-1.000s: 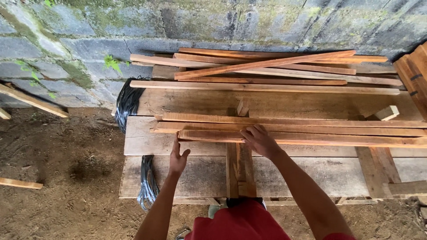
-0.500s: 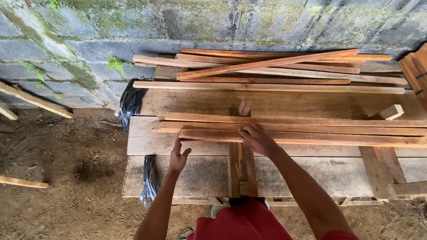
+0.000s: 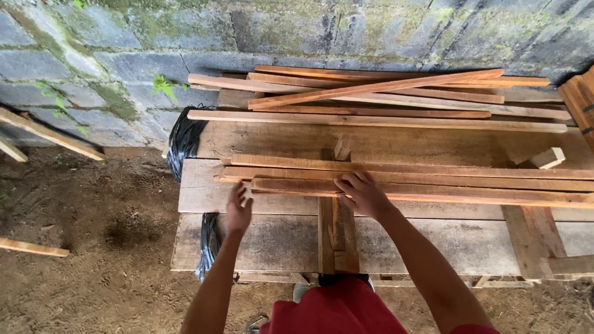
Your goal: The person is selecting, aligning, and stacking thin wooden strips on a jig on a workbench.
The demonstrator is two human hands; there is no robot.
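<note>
Right grip (image 3: 364,195): fingers spread flat, pressed down on the near slats (image 3: 433,182), pinching nothing. Left grip (image 3: 238,209): fingers loosely spread, tips at the left end of the nearest slat, palm over the worktop (image 3: 204,192); whether touching or just above, cannot tell.

Under both grips, worktop of wide pale planks. Beyond it, block wall (image 3: 309,31), grey, mossy. Left of the left grip, dirt floor (image 3: 93,229). Far beyond the right grip, against the wall, pile of long slats (image 3: 383,99), some crossed at angles. Directly under the right grip, three or four reddish slats lying side by side along the worktop, running off to the right. Below the right grip, upright strips (image 3: 337,235) laid across the planks. Left of the left grip, black strapping (image 3: 185,139) hanging over the worktop's edge. Far right of the right grip, small wood block (image 3: 548,157).
</note>
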